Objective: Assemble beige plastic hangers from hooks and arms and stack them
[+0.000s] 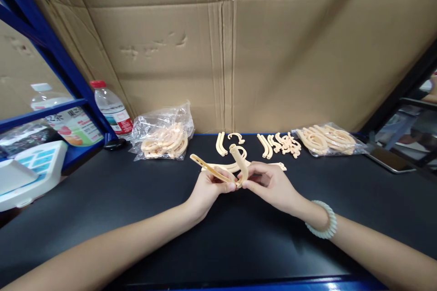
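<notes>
— What have you got in your hands?

— Two cream plastic pieces. My left hand [208, 187] is closed around a thin flat strip [209, 169], pinched near its right end between thumb and fingers, so the strip slants up and away to the left. My right hand [269, 183] is closed on a curved piece [241, 163], gripped at its lower end by the fingertips, and it arcs upward between both hands. The two pieces meet right where my fingertips touch.

— Where is that, relative to the surface?

— Just above the black surface [136, 200], near its middle, in front of me. More curved parts [235, 166] lie flat right behind my hands.

— What else is around?

— Further back, loose pieces [278, 143] in a row, with a pair of long curved ones [221, 143] and a small hook [236, 136] to their left. A clear bag [164, 138] of the same parts sits back left, and another bag [326, 140] back right. A water bottle [111, 109] with a red cap stands at the far left by the blue shelf frame [51, 50]. Cardboard [273, 54] forms the wall behind. I wear a pale bracelet [324, 223] on my right wrist.
</notes>
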A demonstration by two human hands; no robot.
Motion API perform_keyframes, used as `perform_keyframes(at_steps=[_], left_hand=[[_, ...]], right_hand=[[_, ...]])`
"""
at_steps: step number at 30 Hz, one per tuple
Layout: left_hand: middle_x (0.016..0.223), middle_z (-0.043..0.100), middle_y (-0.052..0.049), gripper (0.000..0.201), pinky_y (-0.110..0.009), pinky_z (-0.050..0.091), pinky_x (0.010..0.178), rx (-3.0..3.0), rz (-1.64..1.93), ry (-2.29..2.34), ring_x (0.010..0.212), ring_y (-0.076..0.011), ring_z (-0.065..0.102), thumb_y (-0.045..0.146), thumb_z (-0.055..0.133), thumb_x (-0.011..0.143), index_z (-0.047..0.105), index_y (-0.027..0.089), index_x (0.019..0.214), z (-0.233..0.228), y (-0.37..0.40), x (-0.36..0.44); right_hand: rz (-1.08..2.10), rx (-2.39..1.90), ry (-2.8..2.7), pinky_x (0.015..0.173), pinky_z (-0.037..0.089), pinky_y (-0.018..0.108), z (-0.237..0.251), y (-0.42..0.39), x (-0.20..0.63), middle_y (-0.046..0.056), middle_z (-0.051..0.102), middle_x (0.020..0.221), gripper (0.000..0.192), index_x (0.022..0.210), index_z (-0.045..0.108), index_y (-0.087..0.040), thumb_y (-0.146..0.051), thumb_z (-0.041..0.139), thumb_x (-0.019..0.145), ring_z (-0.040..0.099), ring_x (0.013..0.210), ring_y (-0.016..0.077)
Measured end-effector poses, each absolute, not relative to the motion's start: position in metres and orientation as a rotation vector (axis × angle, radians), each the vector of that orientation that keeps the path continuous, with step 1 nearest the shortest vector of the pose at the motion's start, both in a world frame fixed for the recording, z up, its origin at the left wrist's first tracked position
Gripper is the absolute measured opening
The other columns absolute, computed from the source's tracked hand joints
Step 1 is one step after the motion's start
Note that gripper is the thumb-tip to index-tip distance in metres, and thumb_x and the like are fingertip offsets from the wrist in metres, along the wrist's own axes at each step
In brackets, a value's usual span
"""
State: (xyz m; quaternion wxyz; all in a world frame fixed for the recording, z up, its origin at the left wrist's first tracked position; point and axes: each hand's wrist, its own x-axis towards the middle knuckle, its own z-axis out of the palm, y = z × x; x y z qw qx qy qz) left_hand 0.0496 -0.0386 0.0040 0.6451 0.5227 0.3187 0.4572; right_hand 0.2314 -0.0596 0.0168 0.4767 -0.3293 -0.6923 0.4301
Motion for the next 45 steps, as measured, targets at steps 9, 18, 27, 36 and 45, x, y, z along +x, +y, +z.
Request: perform_keyframes(at_steps=[9, 18, 27, 36, 45], left_hand=[[0.064, 0.068, 0.000, 0.014, -0.024, 0.050, 0.067, 1.072, 1.044, 0.756, 0.063, -0.0130, 0.064, 0.009, 0.080, 0.054, 0.067, 0.013, 0.060, 0.011, -0.042, 0.050], [0.071, 0.071, -0.004, 0.024, -0.021, 0.055, 0.071, 0.974, 0.977, 0.806, 0.068, -0.0123, 0.067, 0.019, 0.087, 0.056, 0.071, 0.010, 0.072, 0.019, -0.041, 0.050], [0.065, 0.068, -0.003, 0.014, -0.012, 0.054, 0.060, 0.980, 1.094, 0.851, 0.061, -0.0091, 0.066, 0.011, 0.080, 0.066, 0.067, 0.010, 0.071, 0.048, -0.005, 0.020], [0.074, 0.071, -0.003, 0.015, -0.016, 0.055, 0.070, 1.230, 0.948, 0.950, 0.070, -0.0111, 0.069, 0.012, 0.079, 0.065, 0.068, 0.013, 0.075, 0.060, 0.029, -0.017], [0.073, 0.068, -0.001, 0.014, -0.023, 0.045, 0.065, 2.544, 0.487, 0.973, 0.068, -0.0149, 0.061, 0.033, 0.066, 0.079, 0.066, 0.019, 0.075, 0.064, 0.025, -0.025]], right_hand=[[0.997, -0.830, -1.664, 0.072, 0.057, 0.031, 0.012, -0.061, 0.228, 0.004, 0.066, 0.083, 0.010, 0.083, 0.066, -0.018, -0.027, 0.069, 0.079, 0.065, 0.078, 0.0172], [1.050, -0.893, -1.553, 0.070, 0.056, 0.030, 0.007, -0.051, 0.229, 0.004, 0.067, 0.085, 0.018, 0.080, 0.060, -0.019, -0.031, 0.072, 0.075, 0.066, 0.079, 0.0180], [0.963, -0.941, -1.475, 0.056, 0.053, 0.025, 0.034, -0.021, 0.286, -0.001, 0.062, 0.068, 0.028, 0.078, 0.061, -0.017, -0.033, 0.082, 0.066, 0.063, 0.059, 0.0135], [0.882, -1.157, -1.742, 0.056, 0.051, 0.028, 0.048, -0.017, 0.326, 0.004, 0.067, 0.069, 0.033, 0.076, 0.064, -0.017, -0.044, 0.079, 0.067, 0.064, 0.062, 0.0171], [0.533, -1.265, -2.292, 0.058, 0.042, 0.029, 0.043, -0.011, 0.342, 0.004, 0.067, 0.072, 0.030, 0.072, 0.070, -0.019, -0.048, 0.070, 0.075, 0.058, 0.065, 0.0177]])
